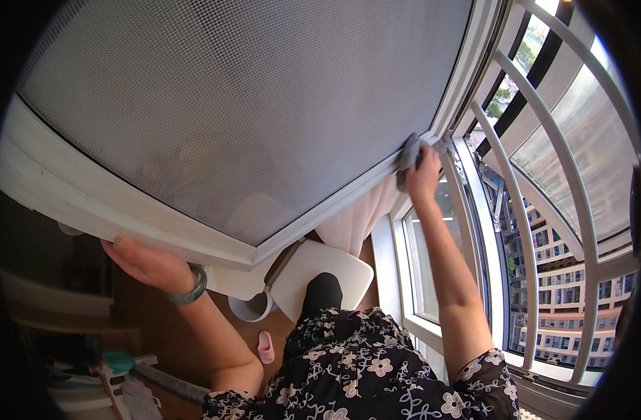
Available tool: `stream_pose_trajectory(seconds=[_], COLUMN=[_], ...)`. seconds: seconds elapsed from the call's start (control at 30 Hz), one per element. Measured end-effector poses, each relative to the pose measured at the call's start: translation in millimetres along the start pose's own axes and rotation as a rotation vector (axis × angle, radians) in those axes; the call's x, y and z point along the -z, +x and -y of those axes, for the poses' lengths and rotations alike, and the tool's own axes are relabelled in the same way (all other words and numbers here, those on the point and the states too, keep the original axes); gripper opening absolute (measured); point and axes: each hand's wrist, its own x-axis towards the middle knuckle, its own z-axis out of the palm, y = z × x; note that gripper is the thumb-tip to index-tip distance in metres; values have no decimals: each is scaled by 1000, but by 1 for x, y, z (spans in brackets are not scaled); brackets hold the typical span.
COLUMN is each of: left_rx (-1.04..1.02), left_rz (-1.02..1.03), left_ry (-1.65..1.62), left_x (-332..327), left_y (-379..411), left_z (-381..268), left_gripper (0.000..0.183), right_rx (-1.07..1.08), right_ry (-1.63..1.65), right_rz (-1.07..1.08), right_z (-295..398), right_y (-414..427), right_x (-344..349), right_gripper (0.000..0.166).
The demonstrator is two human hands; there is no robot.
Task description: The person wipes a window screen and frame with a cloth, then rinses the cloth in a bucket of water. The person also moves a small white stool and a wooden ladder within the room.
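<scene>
My left hand [147,264] grips the outer edge of a white-framed mesh screen panel [278,105], which is swung inward in front of me. Its thumb lies against the frame, and a dark green bangle circles the wrist. A grey cloth [408,157] is bunched in my right hand [424,176], pressed on the lower frame rail near the hinge-side corner. Part of the cloth is hidden behind the fingers. Beneath me a dark-clad leg rests on a white chair seat [326,273].
White window bars [514,189] curve along the right, with an outward-opened sash [567,152] and tall buildings beyond. A pale curtain [352,215] hangs under the panel. On the wooden floor are a bucket [251,307] and a pink slipper [266,347]. Household items crowd the lower left.
</scene>
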Motion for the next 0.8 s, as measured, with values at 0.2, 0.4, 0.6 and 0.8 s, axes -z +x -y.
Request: stream_pose_trajectory(seconds=[0.2, 0.4, 0.6, 0.8], left_rx=[-39, -33, -53, 170], left_rz=[-3, 39, 91, 390], left_ry=[51, -50, -51, -445], left_x=[11, 10, 20, 38], left_y=[3, 6, 6, 13], left_z=[9, 15, 30, 26], left_gripper=[57, 52, 49, 43], right_rx=[231, 316, 531, 839], right_ry=[189, 341, 544, 626], right_rz=[140, 376, 398, -168], right_z=[113, 179, 228, 337], right_y=[-108, -155, -62, 3], right_x=[-9, -1, 62, 77], right_gripper=[31, 29, 28, 35])
